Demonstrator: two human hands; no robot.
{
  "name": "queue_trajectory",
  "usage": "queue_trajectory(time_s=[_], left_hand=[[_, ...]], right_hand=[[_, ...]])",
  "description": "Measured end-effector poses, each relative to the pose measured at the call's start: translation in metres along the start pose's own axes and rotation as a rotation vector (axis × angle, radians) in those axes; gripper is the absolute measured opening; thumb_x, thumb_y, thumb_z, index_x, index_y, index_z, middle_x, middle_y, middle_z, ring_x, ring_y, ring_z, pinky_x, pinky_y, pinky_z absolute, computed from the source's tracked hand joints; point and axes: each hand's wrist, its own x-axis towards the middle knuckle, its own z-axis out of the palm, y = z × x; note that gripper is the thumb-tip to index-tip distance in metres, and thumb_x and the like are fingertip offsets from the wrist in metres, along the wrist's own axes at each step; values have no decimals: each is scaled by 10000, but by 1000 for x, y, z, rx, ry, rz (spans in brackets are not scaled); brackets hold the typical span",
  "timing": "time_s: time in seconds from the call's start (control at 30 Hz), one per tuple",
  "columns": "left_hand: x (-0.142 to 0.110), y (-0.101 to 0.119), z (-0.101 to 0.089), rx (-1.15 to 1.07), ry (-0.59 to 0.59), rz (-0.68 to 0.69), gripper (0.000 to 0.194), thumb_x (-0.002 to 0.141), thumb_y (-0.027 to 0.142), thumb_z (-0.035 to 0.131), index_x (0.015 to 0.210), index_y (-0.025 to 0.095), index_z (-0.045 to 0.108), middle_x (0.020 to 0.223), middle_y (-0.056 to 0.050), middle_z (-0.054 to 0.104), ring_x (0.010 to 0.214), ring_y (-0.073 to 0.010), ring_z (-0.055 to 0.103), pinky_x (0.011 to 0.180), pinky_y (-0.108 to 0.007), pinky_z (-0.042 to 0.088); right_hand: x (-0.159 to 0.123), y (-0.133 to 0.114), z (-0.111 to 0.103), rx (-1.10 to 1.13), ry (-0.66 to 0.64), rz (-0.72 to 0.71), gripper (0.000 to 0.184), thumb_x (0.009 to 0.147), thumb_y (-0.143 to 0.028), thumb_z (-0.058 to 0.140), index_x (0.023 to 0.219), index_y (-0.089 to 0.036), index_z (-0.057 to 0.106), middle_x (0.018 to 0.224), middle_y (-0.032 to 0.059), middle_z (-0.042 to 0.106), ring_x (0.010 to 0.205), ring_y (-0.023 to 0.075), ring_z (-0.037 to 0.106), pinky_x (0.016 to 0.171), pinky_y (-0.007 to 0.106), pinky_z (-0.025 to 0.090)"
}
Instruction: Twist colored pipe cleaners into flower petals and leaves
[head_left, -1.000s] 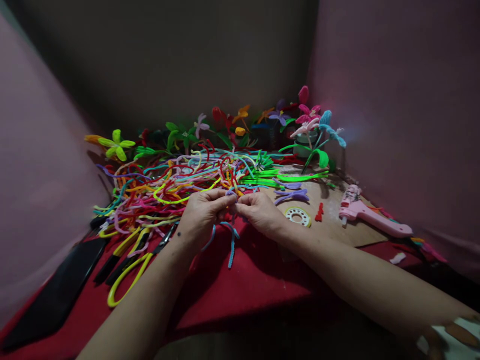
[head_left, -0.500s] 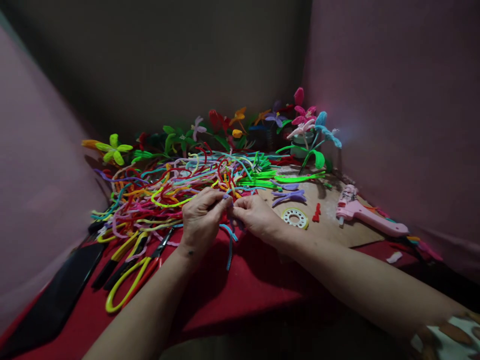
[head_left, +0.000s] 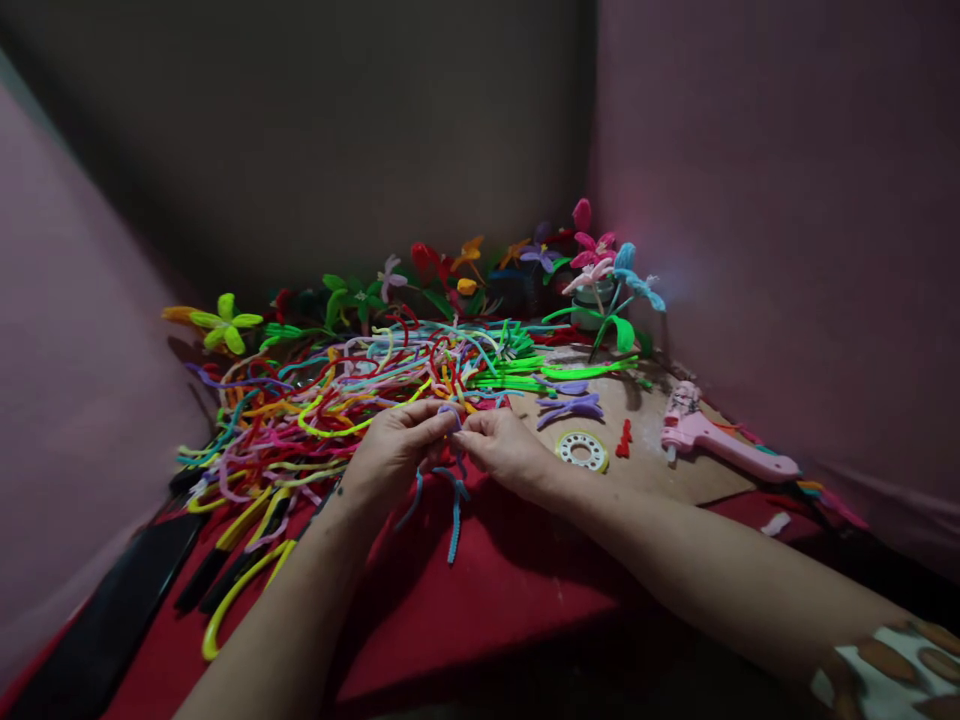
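My left hand and my right hand meet above the front of the table, both closed in a pinch. Between their fingertips is a purple pipe cleaner, mostly covered by the fingers; a thin end of it hangs below. Light blue pipe cleaner pieces show on the red cloth just under the hands. To the right of my right hand lie purple pipe cleaner petals, a white and yellow tape spool and a small red twisted piece.
A heap of many-coloured pipe cleaners spreads behind and left of my hands. Yellow-handled scissors lie front left. A pink glue gun rests on the brown board at right. Pipe cleaner flowers stand along the back.
The view has shifted slightly, so the table things sit a little lower and further left. My hands still pinch the purple pipe cleaner, and its lower end now shows beneath the fingers.
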Motion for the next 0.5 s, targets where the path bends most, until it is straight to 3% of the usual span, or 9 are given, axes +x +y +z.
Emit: queue_trajectory(time_s=[0.23, 0.5], left_hand=[[3, -2, -7, 111, -43, 6, 184, 651, 294, 674, 666, 120, 615, 497, 28, 504, 414, -51, 393, 413, -179, 287], [1, -10, 0, -6, 60, 38, 257, 682, 338, 656, 600, 134, 522, 445, 58, 424, 387, -31, 341, 390, -159, 256]], right_hand=[[1, 3, -2, 54, -82, -2, 306, 782, -303, 502, 527, -138, 465, 448, -47, 444, 395, 38, 331, 433, 193, 246], [3, 10, -4, 285, -182, -44, 359, 713, -452, 593, 580, -127, 519, 489, -36, 496, 413, 39, 396, 449, 187, 306]])
